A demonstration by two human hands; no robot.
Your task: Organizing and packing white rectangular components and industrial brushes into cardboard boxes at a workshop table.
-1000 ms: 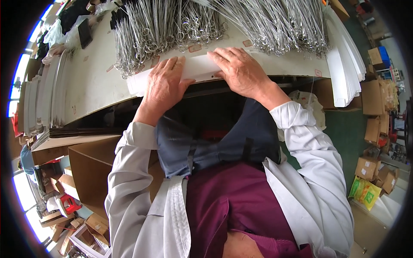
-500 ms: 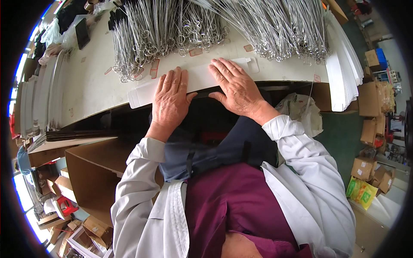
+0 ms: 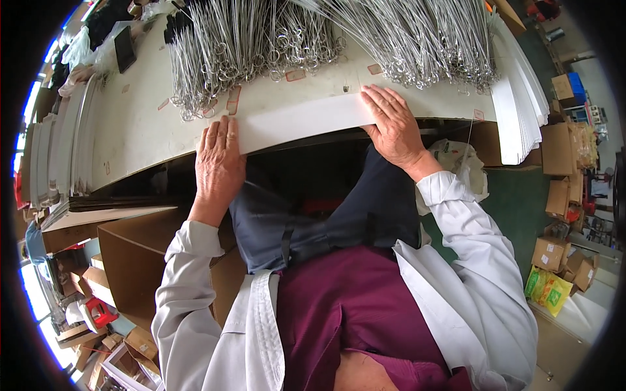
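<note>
A long, narrow white carton (image 3: 301,122) lies along the near edge of the pale table. My left hand (image 3: 220,159) covers its left end, with fingers together and bent over it; the thumb is hidden. At the carton's right end, my right hand (image 3: 396,127) grips with fingers over the far corner and thumb at the near side. Both end flaps are out of sight under my hands. Beyond the carton are bundles of metal wires with ring ends (image 3: 225,65), several of the rings facing me.
White flat cartons are stacked at the table's right end (image 3: 518,104) and left end (image 3: 49,153). A dark phone-like slab (image 3: 124,49) lies at the far left. Below the table's left side stands an open brown cardboard box (image 3: 140,260). A whitish plastic bag (image 3: 450,159) hangs at the right.
My hands have moved apart from the carton's middle to its two ends. The end flaps that stuck out earlier no longer show.
</note>
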